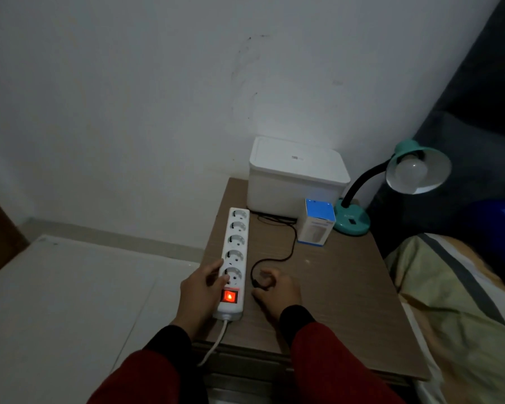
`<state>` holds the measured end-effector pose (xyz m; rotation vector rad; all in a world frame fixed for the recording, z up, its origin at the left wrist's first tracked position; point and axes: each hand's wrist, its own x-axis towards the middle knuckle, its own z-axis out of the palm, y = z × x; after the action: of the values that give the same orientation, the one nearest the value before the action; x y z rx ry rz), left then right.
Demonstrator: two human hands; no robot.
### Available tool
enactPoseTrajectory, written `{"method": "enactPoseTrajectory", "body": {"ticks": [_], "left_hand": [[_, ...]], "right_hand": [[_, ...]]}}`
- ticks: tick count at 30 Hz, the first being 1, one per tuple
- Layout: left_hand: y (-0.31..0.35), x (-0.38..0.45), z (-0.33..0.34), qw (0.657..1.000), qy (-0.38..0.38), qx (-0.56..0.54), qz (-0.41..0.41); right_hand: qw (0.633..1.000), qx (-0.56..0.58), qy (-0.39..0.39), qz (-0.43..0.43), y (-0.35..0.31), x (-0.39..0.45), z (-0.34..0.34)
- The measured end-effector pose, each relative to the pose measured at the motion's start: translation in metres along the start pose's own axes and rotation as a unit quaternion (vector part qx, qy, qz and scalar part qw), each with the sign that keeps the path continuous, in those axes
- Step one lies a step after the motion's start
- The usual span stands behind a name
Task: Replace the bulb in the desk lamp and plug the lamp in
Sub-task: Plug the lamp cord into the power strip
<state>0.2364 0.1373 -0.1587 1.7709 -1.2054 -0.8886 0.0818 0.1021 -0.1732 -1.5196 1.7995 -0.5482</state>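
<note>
A teal desk lamp (352, 220) stands at the back right of the brown bedside table (333, 287), a white bulb (411, 170) in its shade, unlit. Its black cord (286, 255) runs forward to a black plug (255, 282) pinched in my right hand (274, 295), just right of the white power strip (233, 258). The strip's red switch (229, 296) glows. My left hand (200, 293) holds the strip's near end, fingers over the nearest socket. A blue and white bulb box (317, 225) stands beside the lamp base.
A white lidded box (295, 176) sits at the back of the table against the wall. A bed with a striped cover (464, 301) lies to the right. The strip's white cable (216, 342) hangs over the table's front edge. Pale floor lies to the left.
</note>
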Motion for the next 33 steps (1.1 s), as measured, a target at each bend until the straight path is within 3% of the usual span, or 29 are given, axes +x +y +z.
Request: {"method": "enactPoseTrajectory", "body": {"ticks": [3,7,12,16,23,28,33], "left_hand": [[0.001,-0.001,0.000,1.000,-0.005,-0.006,-0.002],[0.001,-0.001,0.000,1.000,-0.009,-0.012,-0.003],[0.000,0.000,0.001,1.000,-0.016,-0.021,-0.007],[-0.001,0.002,0.000,1.000,-0.008,-0.019,-0.004],[-0.006,0.005,-0.004,0.999,-0.022,-0.032,-0.002],[-0.005,0.015,-0.011,0.998,-0.063,-0.012,-0.002],[0.001,0.027,-0.012,0.997,-0.080,0.018,0.007]], "right_hand": [[0.999,0.048,0.005,0.015,-0.003,0.001,-0.004],[0.969,0.243,-0.005,0.039,-0.017,-0.002,-0.014],[0.931,0.361,-0.048,-0.018,-0.048,0.001,-0.029],[0.937,0.339,-0.048,-0.072,-0.065,0.014,-0.024],[0.974,0.173,0.008,-0.146,-0.071,0.024,-0.008],[0.983,0.104,0.057,-0.137,-0.068,0.028,0.003],[0.989,0.064,0.045,-0.123,-0.063,0.031,0.011]]}}
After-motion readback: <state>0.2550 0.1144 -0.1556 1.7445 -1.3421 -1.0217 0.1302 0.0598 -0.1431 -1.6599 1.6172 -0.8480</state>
